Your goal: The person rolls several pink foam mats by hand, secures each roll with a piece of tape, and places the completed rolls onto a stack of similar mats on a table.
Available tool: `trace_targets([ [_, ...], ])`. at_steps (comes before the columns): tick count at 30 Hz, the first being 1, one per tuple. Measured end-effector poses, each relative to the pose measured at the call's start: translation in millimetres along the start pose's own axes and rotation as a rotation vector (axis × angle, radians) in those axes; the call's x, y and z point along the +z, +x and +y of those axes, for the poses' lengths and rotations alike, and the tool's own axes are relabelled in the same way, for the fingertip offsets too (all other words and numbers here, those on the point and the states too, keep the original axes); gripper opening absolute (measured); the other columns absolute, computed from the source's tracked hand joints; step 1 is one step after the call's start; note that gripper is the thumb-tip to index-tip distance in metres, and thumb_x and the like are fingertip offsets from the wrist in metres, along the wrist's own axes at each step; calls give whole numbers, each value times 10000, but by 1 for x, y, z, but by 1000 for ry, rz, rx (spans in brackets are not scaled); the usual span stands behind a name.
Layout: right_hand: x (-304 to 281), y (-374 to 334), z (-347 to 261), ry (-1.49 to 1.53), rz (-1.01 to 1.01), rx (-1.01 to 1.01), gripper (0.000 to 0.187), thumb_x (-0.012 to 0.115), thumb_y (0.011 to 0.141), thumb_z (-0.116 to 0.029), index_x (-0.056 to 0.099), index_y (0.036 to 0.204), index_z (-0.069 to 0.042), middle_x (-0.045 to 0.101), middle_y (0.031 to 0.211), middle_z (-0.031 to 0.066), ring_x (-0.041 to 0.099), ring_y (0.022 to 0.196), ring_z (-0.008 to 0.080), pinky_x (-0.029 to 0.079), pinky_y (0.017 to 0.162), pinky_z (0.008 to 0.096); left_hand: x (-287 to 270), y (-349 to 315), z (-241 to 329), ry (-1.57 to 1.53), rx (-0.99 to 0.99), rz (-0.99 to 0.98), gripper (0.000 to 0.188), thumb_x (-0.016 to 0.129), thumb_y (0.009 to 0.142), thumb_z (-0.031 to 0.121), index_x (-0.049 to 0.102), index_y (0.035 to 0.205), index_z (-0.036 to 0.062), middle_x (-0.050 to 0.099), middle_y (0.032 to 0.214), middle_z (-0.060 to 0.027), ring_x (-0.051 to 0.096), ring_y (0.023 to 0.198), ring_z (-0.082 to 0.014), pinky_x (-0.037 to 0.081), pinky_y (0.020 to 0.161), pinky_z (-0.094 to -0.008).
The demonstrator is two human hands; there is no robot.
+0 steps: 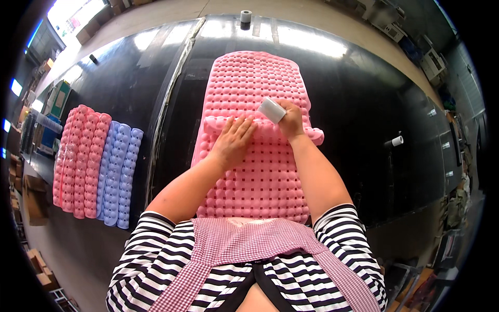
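A pink mat (257,73) with rows of round bubbles and small square holes lies lengthwise before me on the black table. Across its middle, a rolled or folded part (315,136) forms a raised ridge, its right end sticking out past the mat's side. My left hand (235,141) lies on this ridge with fingers stretched out, pressing on the pink bubbles. In my right hand (292,119) is a roll of clear or whitish tape (272,109), gripped at its right end just above the ridge. That hand's palm side is hidden.
Rolled pink mats (82,161) and rolled blue mats (119,174) lie side by side on the table's left. A white roll (246,16) stands at the far edge, another small white roll (397,141) at the right. A green box (58,98) sits far left.
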State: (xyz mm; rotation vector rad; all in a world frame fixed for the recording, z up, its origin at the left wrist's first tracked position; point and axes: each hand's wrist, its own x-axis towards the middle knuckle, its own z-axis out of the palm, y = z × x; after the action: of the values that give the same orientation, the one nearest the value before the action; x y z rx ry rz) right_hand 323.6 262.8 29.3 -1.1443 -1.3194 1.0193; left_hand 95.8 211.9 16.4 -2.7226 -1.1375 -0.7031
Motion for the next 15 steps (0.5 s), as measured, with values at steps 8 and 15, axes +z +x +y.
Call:
trace_targets([
  [8,8,-16,-17,-140,1,-227,168,730,887,-116,784,1024,-36,761,912,70,687,783,111,551,693,284,4,64,-33,-63,-150,-271,760,826,738,324,548,1409,99,505,1399,-157,473,1308,-351,393,1094,-484],
  [15,12,-59,-11,-555,-154,-456,290,705,890,-156,743,1153,-40,697,1309,173,591,1324,342,376,1181,439,19,78,-58,-96,-114,-286,492,792,758,320,661,1178,99,615,1185,-128,582,1123,-344,491,956,-473],
])
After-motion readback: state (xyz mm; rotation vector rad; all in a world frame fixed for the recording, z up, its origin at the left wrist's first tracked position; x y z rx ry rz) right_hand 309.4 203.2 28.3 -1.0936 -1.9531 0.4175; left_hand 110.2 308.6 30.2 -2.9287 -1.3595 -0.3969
